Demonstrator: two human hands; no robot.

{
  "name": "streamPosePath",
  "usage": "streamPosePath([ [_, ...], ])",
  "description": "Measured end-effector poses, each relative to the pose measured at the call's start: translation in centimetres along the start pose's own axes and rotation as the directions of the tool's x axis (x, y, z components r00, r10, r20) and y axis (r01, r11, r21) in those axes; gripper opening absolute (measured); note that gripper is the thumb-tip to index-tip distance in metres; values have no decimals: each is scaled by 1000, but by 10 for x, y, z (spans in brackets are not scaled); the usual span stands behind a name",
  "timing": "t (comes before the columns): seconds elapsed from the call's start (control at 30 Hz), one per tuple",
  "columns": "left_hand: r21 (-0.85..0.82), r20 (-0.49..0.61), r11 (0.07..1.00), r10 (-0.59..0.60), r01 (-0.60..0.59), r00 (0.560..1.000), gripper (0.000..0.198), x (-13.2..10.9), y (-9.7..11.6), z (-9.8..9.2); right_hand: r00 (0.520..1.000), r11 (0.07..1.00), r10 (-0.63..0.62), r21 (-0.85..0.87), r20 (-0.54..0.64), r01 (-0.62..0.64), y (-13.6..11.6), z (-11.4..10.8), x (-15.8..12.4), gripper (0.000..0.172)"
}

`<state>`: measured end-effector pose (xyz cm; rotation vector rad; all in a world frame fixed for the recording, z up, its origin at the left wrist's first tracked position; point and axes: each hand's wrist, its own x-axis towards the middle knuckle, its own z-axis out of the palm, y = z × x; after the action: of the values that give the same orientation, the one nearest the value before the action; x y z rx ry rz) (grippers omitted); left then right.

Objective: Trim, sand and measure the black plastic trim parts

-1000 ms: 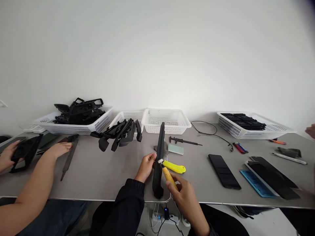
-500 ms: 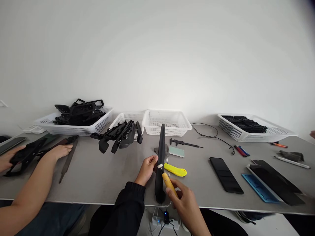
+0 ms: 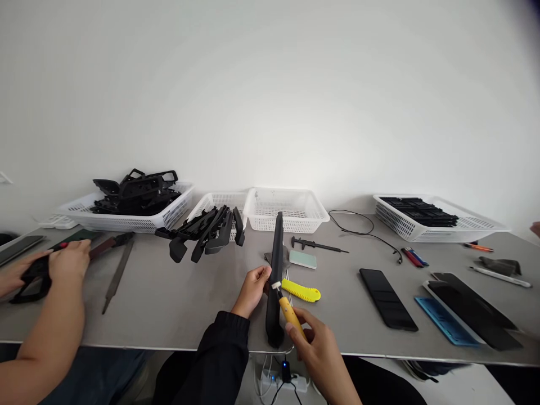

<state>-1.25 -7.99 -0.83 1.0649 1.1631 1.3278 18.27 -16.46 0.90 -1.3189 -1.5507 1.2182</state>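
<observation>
- No text, brand, number or sign can be read anywhere in view.
- The yellow-handled tool (image 3: 289,313), the black bar (image 3: 277,253) and the yellow cutter (image 3: 302,292) show no legible marking.

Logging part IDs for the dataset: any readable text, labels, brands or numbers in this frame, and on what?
No text can be read anywhere.
caliper: scale marks too small to read.
yellow-handled tool in the right hand: no legible print.
long black part in the left hand: no marking visible.
black phone: screen dark.
</observation>
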Motion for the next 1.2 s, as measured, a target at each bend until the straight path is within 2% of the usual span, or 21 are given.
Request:
streamPosePath([
  [0.1,0,-4,1000,-2,2,1000,65,0,-1,0,1000,1000,13,-1,8,-13,1,0,-2,61],
  [0.33,15,-9,1000,2,-2,1000,64,-1,0,-2,998,998,-68,2,-16,68,-18,5,42,54],
  [0.43,9,-15,1000,7,-7,1000,66,0,-1,-1,997,997,-73,7,-23,73,-13,6,36,53],
  [0.57,1,-22,1000,15,-15,1000,64,0,-2,0,1000,1000,-10,22,30,9,-1,7,11,56],
  [0.67,-2,-22,1000,16,-16,1000,64,0,-2,0,1000,1000,4,27,23,-5,-1,8,9,58],
  [1.07,0,20,1000,16,-16,1000,64,2,-3,-2,994,995,-83,-53,-67,80,-36,2,92,49],
  [1.2,2,17,1000,16,-16,1000,65,2,-4,-2,991,994,-92,-65,-96,86,-42,0,103,48],
])
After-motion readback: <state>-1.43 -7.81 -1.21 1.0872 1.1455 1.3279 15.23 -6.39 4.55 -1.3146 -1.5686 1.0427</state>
